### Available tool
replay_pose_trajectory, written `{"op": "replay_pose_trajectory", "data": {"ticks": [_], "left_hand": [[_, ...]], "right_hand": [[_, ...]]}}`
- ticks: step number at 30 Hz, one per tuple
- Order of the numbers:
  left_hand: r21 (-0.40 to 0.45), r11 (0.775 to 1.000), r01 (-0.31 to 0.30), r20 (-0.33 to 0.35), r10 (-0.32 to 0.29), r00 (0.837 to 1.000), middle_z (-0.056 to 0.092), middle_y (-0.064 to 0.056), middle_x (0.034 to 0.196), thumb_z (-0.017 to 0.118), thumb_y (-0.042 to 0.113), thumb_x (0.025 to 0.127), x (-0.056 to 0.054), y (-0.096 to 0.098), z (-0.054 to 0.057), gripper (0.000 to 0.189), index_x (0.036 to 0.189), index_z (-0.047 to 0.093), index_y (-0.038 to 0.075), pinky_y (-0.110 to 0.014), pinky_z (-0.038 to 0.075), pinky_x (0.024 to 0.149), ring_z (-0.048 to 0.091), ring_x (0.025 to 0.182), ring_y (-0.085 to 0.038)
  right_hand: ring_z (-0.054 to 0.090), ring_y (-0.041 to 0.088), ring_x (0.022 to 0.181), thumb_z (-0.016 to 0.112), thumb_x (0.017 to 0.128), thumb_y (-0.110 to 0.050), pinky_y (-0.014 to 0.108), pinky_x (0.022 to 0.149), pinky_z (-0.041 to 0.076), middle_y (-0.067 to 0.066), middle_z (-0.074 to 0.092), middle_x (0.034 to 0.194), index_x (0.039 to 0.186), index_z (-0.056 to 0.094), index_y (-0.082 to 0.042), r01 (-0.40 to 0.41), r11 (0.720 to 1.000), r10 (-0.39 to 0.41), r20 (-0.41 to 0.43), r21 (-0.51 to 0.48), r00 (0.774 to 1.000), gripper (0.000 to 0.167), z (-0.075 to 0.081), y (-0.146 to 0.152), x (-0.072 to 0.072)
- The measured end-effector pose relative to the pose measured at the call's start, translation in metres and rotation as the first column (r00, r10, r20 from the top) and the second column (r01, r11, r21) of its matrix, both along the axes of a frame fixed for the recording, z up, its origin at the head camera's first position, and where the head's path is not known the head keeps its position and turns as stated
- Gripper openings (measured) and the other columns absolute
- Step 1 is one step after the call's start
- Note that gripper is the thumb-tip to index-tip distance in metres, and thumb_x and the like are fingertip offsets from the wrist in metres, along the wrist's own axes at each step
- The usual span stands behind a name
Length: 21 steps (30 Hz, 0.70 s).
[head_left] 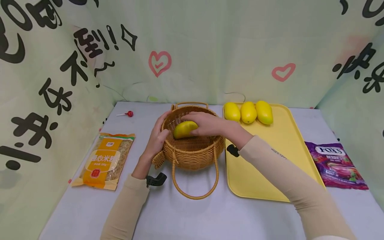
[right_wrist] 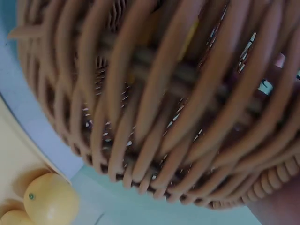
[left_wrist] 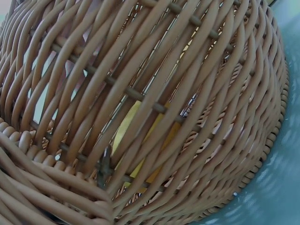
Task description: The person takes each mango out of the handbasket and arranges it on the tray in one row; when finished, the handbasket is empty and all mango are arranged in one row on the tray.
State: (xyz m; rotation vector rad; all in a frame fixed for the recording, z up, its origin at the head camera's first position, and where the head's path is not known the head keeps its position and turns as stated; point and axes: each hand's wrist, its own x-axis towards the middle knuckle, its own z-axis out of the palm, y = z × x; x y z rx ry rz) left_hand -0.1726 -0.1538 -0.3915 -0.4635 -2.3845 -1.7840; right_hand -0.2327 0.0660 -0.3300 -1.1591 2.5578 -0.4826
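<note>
A brown wicker basket [head_left: 195, 158] stands mid-table with its front handle hanging down onto the cloth. My left hand [head_left: 156, 138] grips its left rim, thumb toward the near side. Reaching in over the right rim, my right hand [head_left: 207, 124] holds a yellow-green mango [head_left: 182, 130] inside the basket, with the thumb at its right end; the far fingers are partly hidden. The left wrist view is filled by the woven wall [left_wrist: 187, 84], with yellow showing through the gaps. In the right wrist view, the weave [right_wrist: 140, 93] also covers most of the frame.
On the right, a yellow tray [head_left: 264, 160] bears three yellow mangoes [head_left: 248, 112] along its far edge. Beyond it lies a purple Fox's candy bag [head_left: 337, 165]. At left are an orange-labelled grain bag [head_left: 105, 161] and a red lollipop [head_left: 129, 113]. Printed curtains surround the table.
</note>
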Motion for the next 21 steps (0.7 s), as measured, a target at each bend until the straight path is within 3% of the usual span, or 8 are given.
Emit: {"op": "replay_pose_trajectory", "data": {"ticks": [3, 14, 21], "left_hand": [[-0.003, 1.000, 0.008, 0.013, -0.008, 1.000, 0.028, -0.018, 0.160, 0.037, -0.003, 0.090, 0.010, 0.003, 0.016, 0.065, 0.154, 0.031, 0.002, -0.054, 0.025, 0.121, 0.027, 0.149, -0.032], [0.004, 1.000, 0.014, 0.012, -0.014, 1.000, 0.028, -0.019, 0.161, 0.037, -0.003, 0.088, 0.009, 0.003, 0.016, 0.067, 0.154, 0.030, 0.000, -0.055, 0.023, 0.121, 0.025, 0.150, -0.032], [0.001, 1.000, 0.015, 0.012, -0.015, 1.000, 0.028, -0.019, 0.161, 0.038, -0.002, 0.088, 0.009, 0.003, 0.016, 0.066, 0.154, 0.030, 0.000, -0.054, 0.022, 0.121, 0.025, 0.150, -0.032]], "right_hand": [[0.031, 0.030, 0.149, 0.065, 0.094, -0.020, 0.048, 0.122, 0.027, 0.008, 0.045, 0.155, 0.150, 0.045, -0.011, 0.011, 1.000, -0.011, 0.012, 0.014, 1.000, 0.060, -0.003, -0.003, -0.003], [0.035, 0.034, 0.146, 0.065, 0.093, -0.018, 0.050, 0.119, 0.031, 0.016, 0.038, 0.157, 0.152, 0.041, -0.010, 0.022, 0.998, -0.023, 0.029, 0.057, 0.999, 0.064, -0.015, -0.006, -0.010], [0.024, 0.035, 0.152, 0.064, 0.094, -0.018, 0.051, 0.122, 0.024, 0.016, 0.028, 0.162, 0.154, 0.037, -0.013, 0.018, 0.986, -0.025, 0.044, 0.164, 0.999, 0.066, -0.019, -0.011, -0.010]]}}
